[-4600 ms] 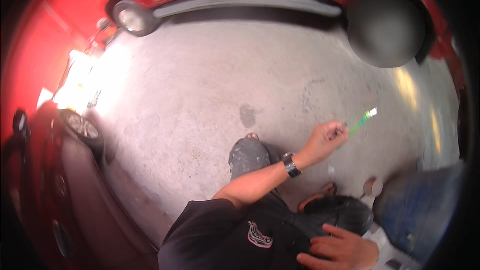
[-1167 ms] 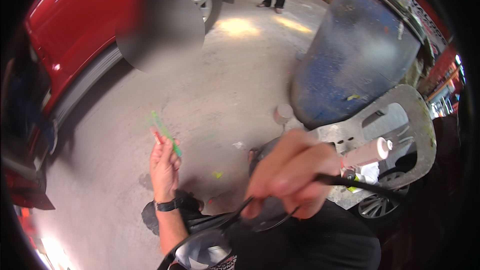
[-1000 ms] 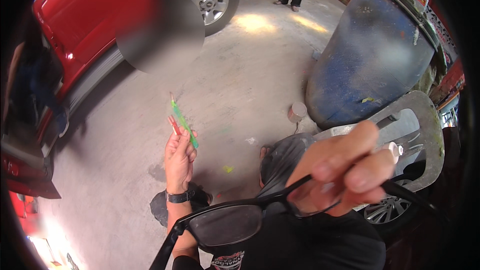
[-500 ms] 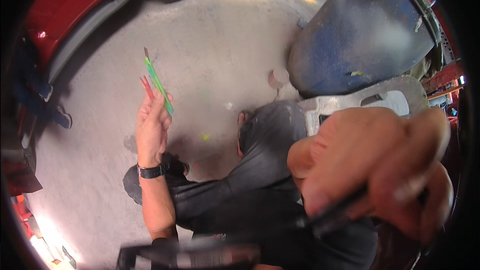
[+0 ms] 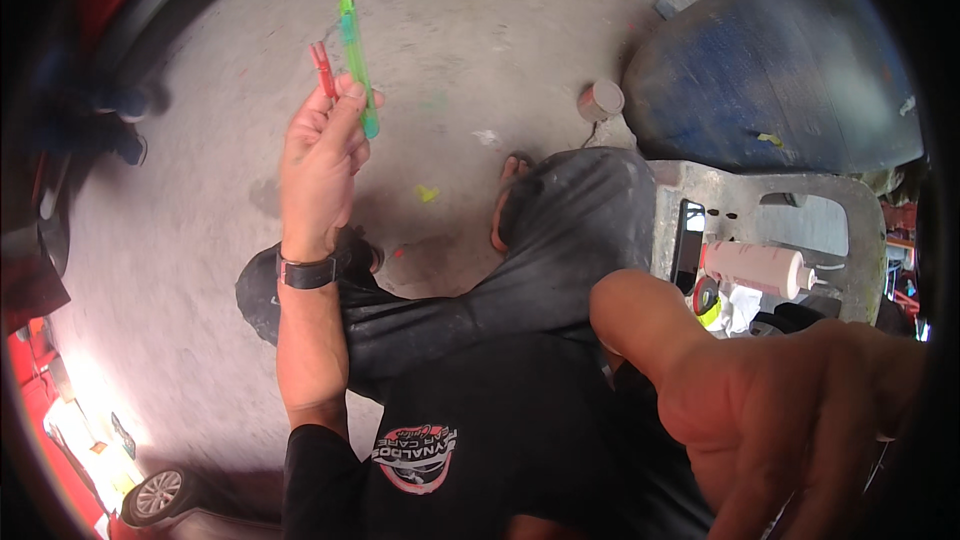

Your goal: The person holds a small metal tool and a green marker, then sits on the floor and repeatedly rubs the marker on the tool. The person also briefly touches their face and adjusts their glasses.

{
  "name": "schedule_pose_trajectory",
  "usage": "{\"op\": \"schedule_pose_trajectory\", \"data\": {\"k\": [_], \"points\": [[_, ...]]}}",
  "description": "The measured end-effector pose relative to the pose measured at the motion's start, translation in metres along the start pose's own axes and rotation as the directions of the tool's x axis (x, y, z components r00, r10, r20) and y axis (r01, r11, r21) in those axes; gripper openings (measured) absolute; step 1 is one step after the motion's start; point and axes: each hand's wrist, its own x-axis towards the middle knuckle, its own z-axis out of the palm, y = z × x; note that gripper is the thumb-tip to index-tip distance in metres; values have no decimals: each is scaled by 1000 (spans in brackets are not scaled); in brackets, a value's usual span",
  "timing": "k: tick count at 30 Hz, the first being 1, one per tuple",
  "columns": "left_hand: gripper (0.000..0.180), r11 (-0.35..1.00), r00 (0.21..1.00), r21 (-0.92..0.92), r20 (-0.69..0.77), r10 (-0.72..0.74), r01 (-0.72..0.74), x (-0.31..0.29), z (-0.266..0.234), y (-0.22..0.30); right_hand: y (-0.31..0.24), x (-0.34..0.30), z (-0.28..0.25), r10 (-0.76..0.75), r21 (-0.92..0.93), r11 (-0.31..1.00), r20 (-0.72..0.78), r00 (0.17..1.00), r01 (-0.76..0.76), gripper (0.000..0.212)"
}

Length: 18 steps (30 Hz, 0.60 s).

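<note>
The left hand is raised, fingers pinching a slim translucent green tool and a thin red piece upright. The right hand looms close, blurred; its grip cannot be told. A blue drum stands well right of the green tool.

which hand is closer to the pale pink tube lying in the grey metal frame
Right. The right hand is raised just below the pale pink tube; the left hand, holding a green stick, is far across.

Translucent glossy green plastic tool pinched in left hand; beside the grip, red plastic piece. Beneath: rough matt concrete floor.
</note>
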Motion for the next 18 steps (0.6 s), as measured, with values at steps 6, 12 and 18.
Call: {"op": "schedule_pose_trajectory", "data": {"k": [6, 12, 18], "points": [[18, 996, 997, 69, -41, 60, -57, 0, 2, -7, -6, 15, -3, -31, 47, 998, -72, 997, 35, 22], [15, 985, 991, 122, -50, 127, -120, -4, 9, -2, 76, 14, -31, 477, -296, 805, -194, 857, -515, 21], [16, 990, 999, 138, 39, -6, 1, -1, 19, -11, 166, -42, -48, 778, -160, 592, -142, 612, -790, 31]]}}
